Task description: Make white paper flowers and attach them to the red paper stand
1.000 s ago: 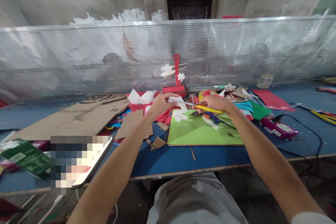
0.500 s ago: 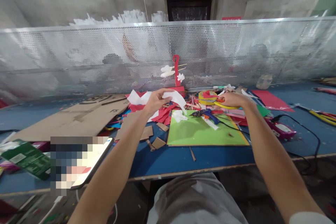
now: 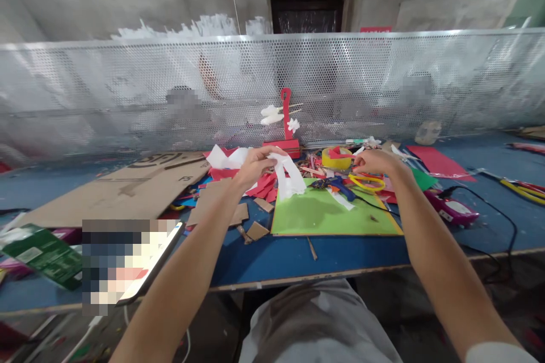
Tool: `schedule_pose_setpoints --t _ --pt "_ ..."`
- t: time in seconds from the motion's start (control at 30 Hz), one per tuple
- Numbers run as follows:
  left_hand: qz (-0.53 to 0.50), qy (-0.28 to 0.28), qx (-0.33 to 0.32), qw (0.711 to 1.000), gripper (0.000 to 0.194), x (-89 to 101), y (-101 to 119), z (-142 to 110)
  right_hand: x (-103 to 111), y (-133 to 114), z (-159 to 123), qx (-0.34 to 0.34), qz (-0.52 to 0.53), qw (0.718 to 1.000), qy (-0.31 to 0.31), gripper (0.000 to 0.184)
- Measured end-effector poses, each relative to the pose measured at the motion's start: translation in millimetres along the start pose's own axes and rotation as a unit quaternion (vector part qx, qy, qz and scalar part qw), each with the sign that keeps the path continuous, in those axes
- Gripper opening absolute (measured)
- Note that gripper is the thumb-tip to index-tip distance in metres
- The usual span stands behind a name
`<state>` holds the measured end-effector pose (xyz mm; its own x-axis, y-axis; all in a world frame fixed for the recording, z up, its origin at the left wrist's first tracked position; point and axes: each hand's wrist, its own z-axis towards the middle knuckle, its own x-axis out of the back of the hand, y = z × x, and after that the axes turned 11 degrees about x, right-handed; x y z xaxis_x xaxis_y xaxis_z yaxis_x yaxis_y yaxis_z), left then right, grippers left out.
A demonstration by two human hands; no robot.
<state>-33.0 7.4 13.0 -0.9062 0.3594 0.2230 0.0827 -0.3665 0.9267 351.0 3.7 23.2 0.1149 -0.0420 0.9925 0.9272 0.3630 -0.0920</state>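
A strip of white paper (image 3: 290,174) hangs from my left hand (image 3: 255,163), pinched between thumb and fingers. Its lower end reaches a crumpled white piece on the green board (image 3: 336,218). My right hand (image 3: 374,162) hovers over the clutter with its fingers curled together; what they hold, if anything, is hidden. Just beneath that hand are the yellow handles of a pair of scissors (image 3: 368,183), whose blades I cannot make out. A blue glue gun (image 3: 340,186) lies on the board between my hands. Behind them stands a red hooked upright (image 3: 286,113) with white shapes attached.
A roll of yellow tape (image 3: 336,159) sits left of my right hand. Cardboard sheets (image 3: 123,187) and a tablet (image 3: 157,261) occupy the left side. To the right are a purple power box (image 3: 453,208) with cables and red sheets (image 3: 440,161). A perforated metal screen (image 3: 357,79) closes the back.
The white paper has turned from slanting rightward to hanging down. The scissors' yellow handles have dropped below my right hand, and their blades no longer show over the tape.
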Motion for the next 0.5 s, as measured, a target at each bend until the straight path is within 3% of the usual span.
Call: schedule_pose_setpoints --t 0.1,0.17,0.23,0.3,0.37,0.5 --pt "-0.016 -0.008 -0.005 1.0 0.029 -2.0 -0.2 0.3 6.7 -35.8 -1.2 0.115 0.162 0.977 0.08 0.034" --pt "-0.017 -0.011 -0.008 1.0 0.03 -3.1 -0.1 0.2 5.9 -70.7 -0.3 0.196 0.257 0.942 0.094 0.04" --pt "-0.006 -0.01 -0.006 1.0 0.031 -4.5 0.0 -0.2 -0.4 -106.6 2.9 0.234 0.322 0.913 0.093 0.045" --pt "0.008 -0.012 -0.003 1.0 0.031 -6.2 0.3 -0.8 -10.7 -135.6 8.7 0.253 0.378 0.886 0.094 0.049" --pt "0.027 -0.02 0.001 0.999 0.031 -7.5 1.0 -1.5 -22.0 -152.8 16.4 0.246 0.408 0.869 0.133 0.048" --pt "0.089 -0.024 -0.019 0.996 0.043 -1.4 2.3 -0.5 -37.5 -155.1 29.7 0.201 0.445 0.856 0.171 0.032"
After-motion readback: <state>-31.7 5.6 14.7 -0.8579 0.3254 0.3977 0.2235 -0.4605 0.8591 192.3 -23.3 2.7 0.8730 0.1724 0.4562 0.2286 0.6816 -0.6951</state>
